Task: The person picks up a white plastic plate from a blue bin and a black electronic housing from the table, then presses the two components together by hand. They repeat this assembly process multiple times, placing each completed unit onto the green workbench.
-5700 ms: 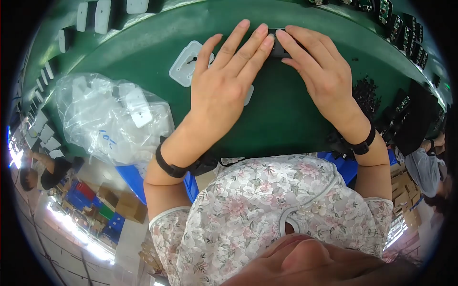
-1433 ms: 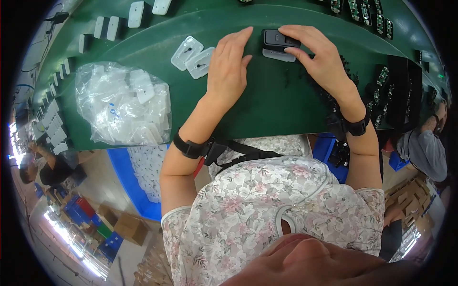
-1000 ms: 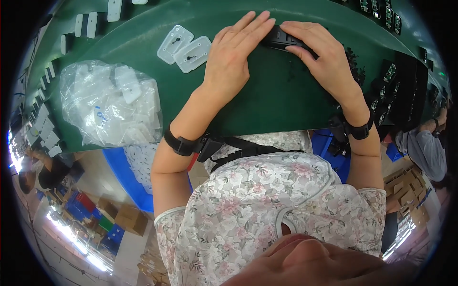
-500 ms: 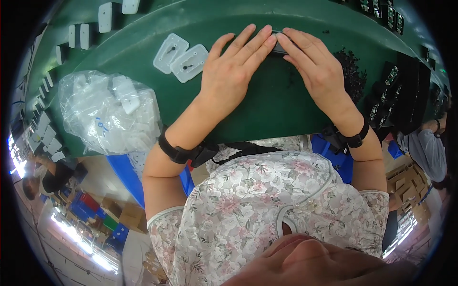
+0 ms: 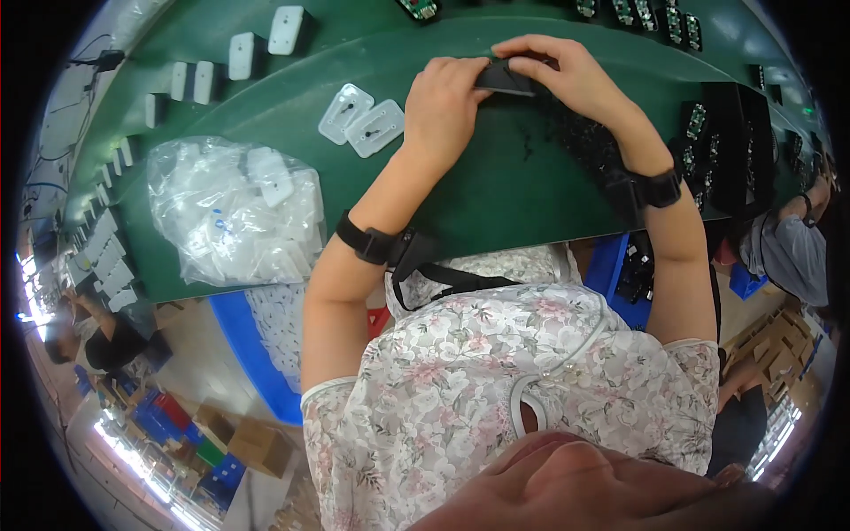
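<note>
A small dark casing (image 5: 507, 80) is tilted between my hands, above the far-middle part of the green table. My left hand (image 5: 443, 108) is closed round its left end. My right hand (image 5: 567, 74) is bent over its upper right side, with thumb and fingers closed on it. The fingers partly hide the casing, and whether a smaller piece is in the right fingertips cannot be made out. Left of my left hand lie two white plastic covers (image 5: 375, 129), overlapping each other. A loose pile of small black parts (image 5: 584, 137) lies beneath my right forearm.
A clear bag of white parts (image 5: 235, 212) rests at the table's left front. White-topped cases (image 5: 248, 57) stand along the far left. Green circuit boards (image 5: 673, 25) line the far right, near a black box (image 5: 730, 146). A blue bin (image 5: 257, 354) stands below the table edge.
Both hands lay flatter over the casing before; now my left hand grips its end and the casing is tilted into view. My right hand has curled over it. The whole view has shifted.
</note>
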`<act>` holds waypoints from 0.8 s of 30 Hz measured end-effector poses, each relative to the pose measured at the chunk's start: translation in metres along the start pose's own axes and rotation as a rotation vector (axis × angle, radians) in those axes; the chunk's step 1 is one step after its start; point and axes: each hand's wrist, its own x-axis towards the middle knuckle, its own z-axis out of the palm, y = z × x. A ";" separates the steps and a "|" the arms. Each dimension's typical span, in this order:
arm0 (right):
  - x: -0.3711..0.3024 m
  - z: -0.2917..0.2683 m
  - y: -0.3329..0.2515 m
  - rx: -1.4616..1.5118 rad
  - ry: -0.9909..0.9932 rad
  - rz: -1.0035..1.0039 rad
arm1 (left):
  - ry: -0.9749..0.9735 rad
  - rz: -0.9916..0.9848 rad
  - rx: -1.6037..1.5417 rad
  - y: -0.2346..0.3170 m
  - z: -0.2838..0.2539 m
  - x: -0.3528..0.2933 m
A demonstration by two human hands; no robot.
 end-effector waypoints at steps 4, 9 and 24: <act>0.004 0.009 -0.011 0.358 0.091 -0.053 | -0.037 -0.434 -0.417 -0.001 -0.016 0.002; 0.004 0.019 -0.031 0.362 0.063 -0.089 | -0.071 -0.550 -0.549 -0.001 -0.046 -0.008; 0.067 0.029 -0.040 0.431 0.324 -0.083 | 0.177 -0.780 -0.374 -0.095 -0.080 0.029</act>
